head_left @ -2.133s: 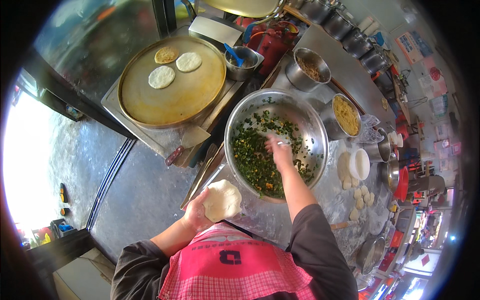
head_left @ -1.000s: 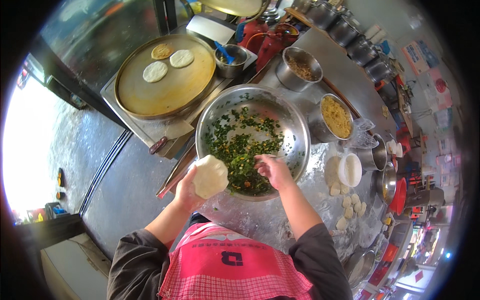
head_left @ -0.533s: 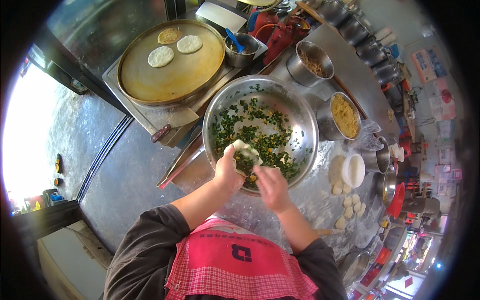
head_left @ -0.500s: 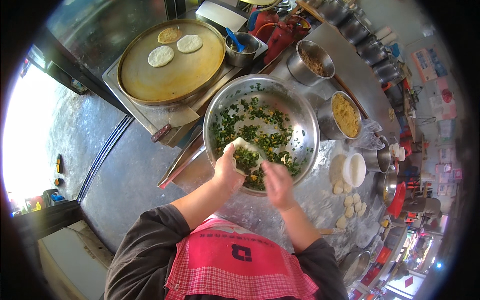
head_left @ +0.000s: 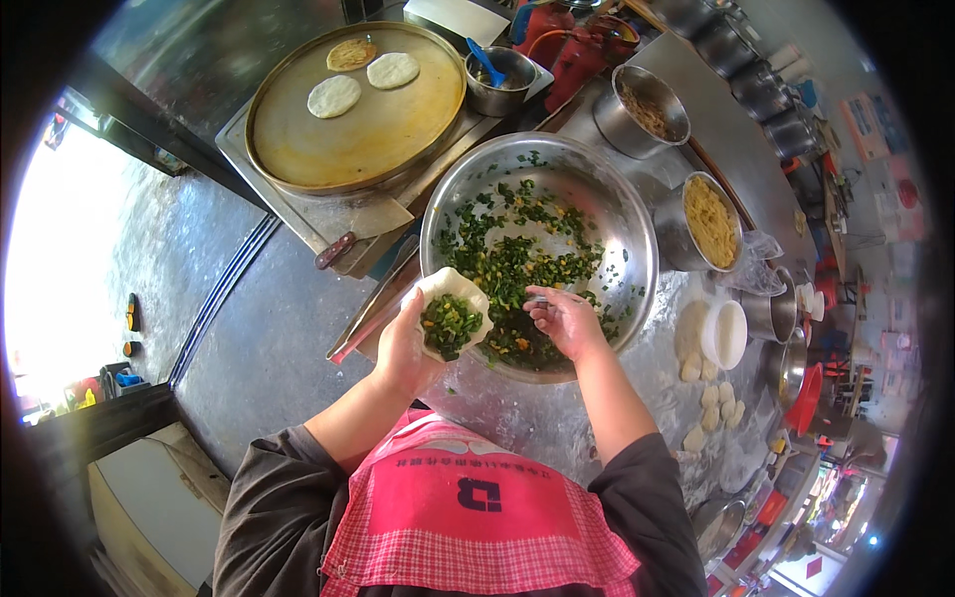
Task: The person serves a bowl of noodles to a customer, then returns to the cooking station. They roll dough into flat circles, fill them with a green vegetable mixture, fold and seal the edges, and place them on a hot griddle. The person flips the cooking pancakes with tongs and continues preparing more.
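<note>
Grey concrete floor (head_left: 239, 328) at far left, bright daylight beyond. On the worktop's far left corner, a round griddle (head_left: 358, 119) carrying three flat breads (head_left: 334, 96). Near the worktop's front edge, left hand (head_left: 406, 348) cupped under a dough wrapper (head_left: 453, 313): pale, round, edges curled up, heaped with chopped greens flecked yellow. Mid-worktop, big steel bowl (head_left: 597, 199) of the same green filling. Right hand (head_left: 565, 320) over the bowl's near rim, fingers curled, grip contents not discernible. Toward the right edge, smaller pots, a pan of yellow filling (head_left: 710, 221), a white cup (head_left: 726, 333) and dough lumps (head_left: 711, 398) on the floured steel worktop (head_left: 517, 408).
</note>
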A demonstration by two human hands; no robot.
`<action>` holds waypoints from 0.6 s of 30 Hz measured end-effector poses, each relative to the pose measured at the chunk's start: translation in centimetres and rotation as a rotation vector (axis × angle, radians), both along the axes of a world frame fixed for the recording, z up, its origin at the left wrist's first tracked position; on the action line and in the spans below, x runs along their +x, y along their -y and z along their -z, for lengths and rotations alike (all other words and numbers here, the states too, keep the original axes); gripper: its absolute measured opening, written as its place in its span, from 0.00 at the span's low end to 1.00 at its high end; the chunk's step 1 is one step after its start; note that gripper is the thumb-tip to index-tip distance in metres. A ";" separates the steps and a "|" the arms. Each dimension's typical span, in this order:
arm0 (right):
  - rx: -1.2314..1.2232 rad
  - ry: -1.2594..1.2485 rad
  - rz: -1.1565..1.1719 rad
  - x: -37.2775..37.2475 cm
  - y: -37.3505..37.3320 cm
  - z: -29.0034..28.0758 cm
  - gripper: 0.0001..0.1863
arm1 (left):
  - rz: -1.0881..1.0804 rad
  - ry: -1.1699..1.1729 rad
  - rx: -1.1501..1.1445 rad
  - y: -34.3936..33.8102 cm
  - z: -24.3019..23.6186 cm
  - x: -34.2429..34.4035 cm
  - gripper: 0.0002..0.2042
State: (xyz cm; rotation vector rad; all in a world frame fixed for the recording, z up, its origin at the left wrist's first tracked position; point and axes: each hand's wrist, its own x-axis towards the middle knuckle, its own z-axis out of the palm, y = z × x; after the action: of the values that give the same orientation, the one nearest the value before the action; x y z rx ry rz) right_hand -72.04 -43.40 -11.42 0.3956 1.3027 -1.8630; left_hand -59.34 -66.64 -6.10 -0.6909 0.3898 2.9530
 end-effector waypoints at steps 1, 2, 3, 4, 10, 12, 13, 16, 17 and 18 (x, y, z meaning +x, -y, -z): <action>-0.048 0.004 0.036 0.1 -0.2 -0.9 0.18 | -0.008 0.031 -0.016 0.0 0.0 0.1 0.22; -0.093 0.004 0.071 0.1 -0.3 -2.1 0.18 | -0.023 0.037 -0.055 -0.2 0.3 0.1 0.22; -0.192 -0.054 0.066 0.3 -0.6 -2.8 0.18 | -0.042 0.046 -0.096 -0.7 1.0 -0.1 0.22; -0.162 -0.133 0.079 0.7 -0.5 -3.9 0.18 | -0.061 0.055 -0.137 -1.2 1.5 -0.3 0.21; 0.611 -1.499 -0.248 5.8 1.5 -5.6 0.19 | -0.028 0.178 0.033 -5.7 1.7 -5.1 0.17; 0.703 -1.681 -0.429 6.9 2.3 -6.0 0.26 | -0.045 0.278 -0.030 -6.4 2.8 -5.8 0.21; 0.718 -1.692 -0.461 6.9 2.4 -6.3 0.26 | -0.042 0.280 0.015 -6.5 3.3 -5.7 0.21; 0.623 -1.744 -0.307 6.0 0.9 -3.2 0.24 | -0.020 0.217 0.120 -5.9 1.7 -5.3 0.21; 0.567 -1.760 -0.215 5.4 0.3 -2.0 0.22 | -0.011 0.153 0.142 -5.5 1.2 -5.1 0.21; 0.524 -1.659 -0.126 4.6 0.4 -2.8 0.18 | -0.008 0.091 0.165 -5.1 1.1 -4.8 0.20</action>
State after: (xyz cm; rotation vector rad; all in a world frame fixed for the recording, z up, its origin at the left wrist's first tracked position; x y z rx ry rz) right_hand -67.43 -43.81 -8.65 -1.2589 2.7255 -1.5154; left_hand -64.18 -61.59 -7.21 -0.8023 0.1341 2.9050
